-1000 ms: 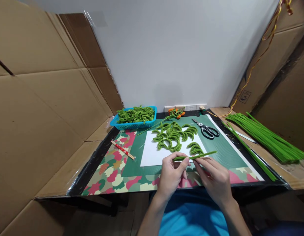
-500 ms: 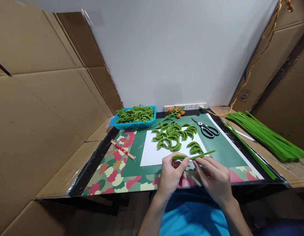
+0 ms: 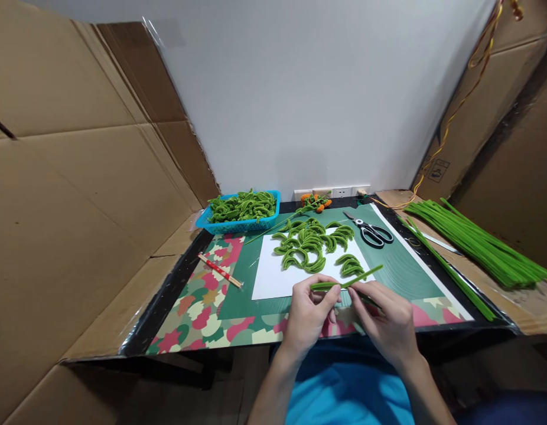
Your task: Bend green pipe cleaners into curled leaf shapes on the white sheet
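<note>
Between the fingertips of both hands I hold green pipe cleaners (image 3: 365, 275), close above the front edge of the white paper (image 3: 267, 282). My left hand (image 3: 308, 311) pinches the left part, where folded or side-by-side lengths lie together. Thumb and fingers of my right hand (image 3: 386, 311) close on the middle, and a free end sticks out up and to the right. Another green length shows partly beneath the right fingers. Just beyond my hands, a small group of curved green pieces (image 3: 349, 265) lies on the paper, beside a larger pile of curled pieces (image 3: 309, 241).
A blue basket (image 3: 238, 225) of green pieces stands back left. Orange and green flowers (image 3: 320, 202) lie behind the pile. Black-handled scissors (image 3: 374, 235) rest right of it. Wrapped chopsticks (image 3: 220, 270) lie left; a bundle of straight pipe cleaners (image 3: 481, 245) lies far right. Cardboard walls (image 3: 100, 189) flank the table.
The free right end of the held pipe cleaner has tilted upward, and a bend now shows between my hands. Both hands stay in nearly the same place.
</note>
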Demonstrator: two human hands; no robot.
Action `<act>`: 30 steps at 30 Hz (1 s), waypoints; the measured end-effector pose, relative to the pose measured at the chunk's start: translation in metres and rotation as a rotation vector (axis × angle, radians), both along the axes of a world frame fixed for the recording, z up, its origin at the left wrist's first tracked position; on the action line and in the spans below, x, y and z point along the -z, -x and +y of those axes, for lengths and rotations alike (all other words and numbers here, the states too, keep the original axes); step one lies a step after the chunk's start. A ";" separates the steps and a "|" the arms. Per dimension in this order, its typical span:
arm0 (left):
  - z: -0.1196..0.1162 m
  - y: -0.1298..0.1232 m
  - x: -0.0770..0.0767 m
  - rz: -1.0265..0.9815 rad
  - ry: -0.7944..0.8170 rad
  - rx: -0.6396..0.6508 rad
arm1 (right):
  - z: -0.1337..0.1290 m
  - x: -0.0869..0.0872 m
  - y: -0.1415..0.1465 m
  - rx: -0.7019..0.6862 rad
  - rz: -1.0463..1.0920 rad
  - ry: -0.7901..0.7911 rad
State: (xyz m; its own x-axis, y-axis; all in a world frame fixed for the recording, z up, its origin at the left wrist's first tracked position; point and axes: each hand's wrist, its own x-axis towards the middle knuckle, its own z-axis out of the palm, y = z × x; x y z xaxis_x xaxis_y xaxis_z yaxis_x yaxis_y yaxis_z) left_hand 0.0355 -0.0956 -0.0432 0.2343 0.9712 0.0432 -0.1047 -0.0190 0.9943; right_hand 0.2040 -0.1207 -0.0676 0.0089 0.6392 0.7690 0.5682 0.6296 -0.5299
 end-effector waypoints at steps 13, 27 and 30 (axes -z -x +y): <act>0.000 0.000 -0.001 0.018 0.018 0.000 | 0.000 0.000 -0.002 0.011 0.049 -0.019; -0.003 -0.001 -0.010 0.046 0.003 -0.059 | 0.002 -0.006 -0.005 0.181 -0.165 -0.039; -0.004 0.000 -0.016 0.096 -0.065 -0.060 | -0.002 -0.020 -0.013 0.140 -0.283 -0.062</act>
State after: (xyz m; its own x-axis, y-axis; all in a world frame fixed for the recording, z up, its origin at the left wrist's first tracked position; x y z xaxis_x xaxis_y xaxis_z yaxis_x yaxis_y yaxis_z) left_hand 0.0359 -0.0997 -0.0277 0.1819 0.9795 0.0863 -0.0056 -0.0868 0.9962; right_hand 0.2167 -0.1228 -0.0477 -0.1260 0.5987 0.7910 0.7709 0.5609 -0.3018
